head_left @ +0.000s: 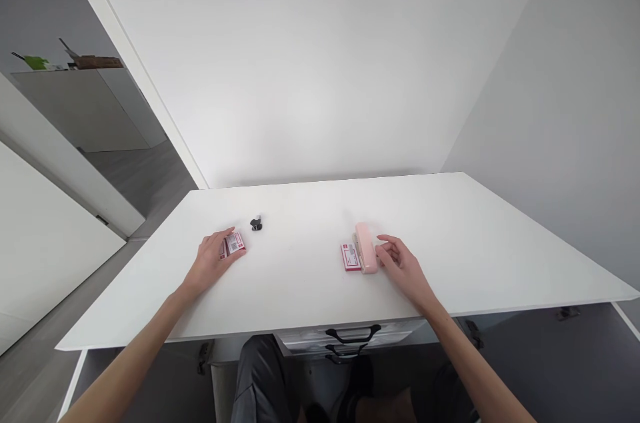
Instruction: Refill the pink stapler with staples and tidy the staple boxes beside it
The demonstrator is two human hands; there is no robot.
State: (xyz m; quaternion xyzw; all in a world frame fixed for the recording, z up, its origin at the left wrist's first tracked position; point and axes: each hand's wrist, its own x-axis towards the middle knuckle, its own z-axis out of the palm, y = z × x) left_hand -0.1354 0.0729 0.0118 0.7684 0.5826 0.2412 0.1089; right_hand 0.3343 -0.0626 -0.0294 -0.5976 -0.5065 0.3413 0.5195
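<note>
My left hand [213, 260] lies on the white table [450, 243] with its fingers resting on a small red and white box [234, 244]. A small black clip-like object [257, 224] sits just beyond that box. My right hand [400, 263] is loosely curled, its fingertips at the right side of a pink stapler [366, 248] lying flat. A second red and white box [351, 256] lies against the stapler's left side. Neither item is lifted.
The table stands in a corner of white walls. A drawer unit with black handles [353, 333] sits under the front edge, above my knees. A doorway and grey floor open to the left.
</note>
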